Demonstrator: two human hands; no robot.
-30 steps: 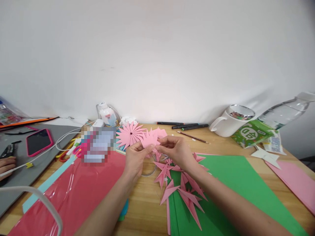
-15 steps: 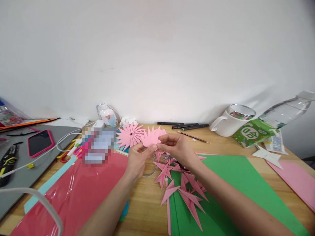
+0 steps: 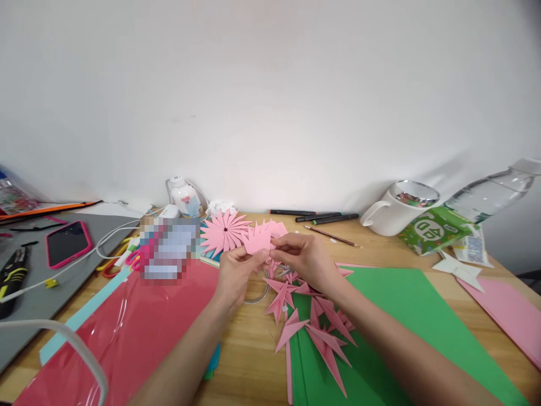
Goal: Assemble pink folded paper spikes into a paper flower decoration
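Observation:
My left hand (image 3: 236, 272) and my right hand (image 3: 302, 256) both pinch a small folded pink paper piece (image 3: 257, 241), held above the wooden table (image 3: 249, 361). The left thumb and fingers grip its lower left edge, the right fingers its right edge. Just behind it lies a finished pink paper flower (image 3: 224, 231) with many pointed petals. Below my right wrist, several folded pink spikes (image 3: 315, 327) lie partly on green paper sheets (image 3: 401, 316).
Red paper (image 3: 127, 332) covers the near left. Scissors (image 3: 127, 260), a cable and a pink-cased phone (image 3: 67, 243) lie left. A white bottle (image 3: 185, 197), markers (image 3: 321, 216), a pencil, a white mug (image 3: 397, 213), a green tissue pack (image 3: 435, 228), a water bottle (image 3: 490, 194) and pink sheets (image 3: 507, 310) stand behind and right.
Both hands keep the pink piece and shift it only slightly. A hand at the far left edge has gone from view, and black-yellow pliers now lie there.

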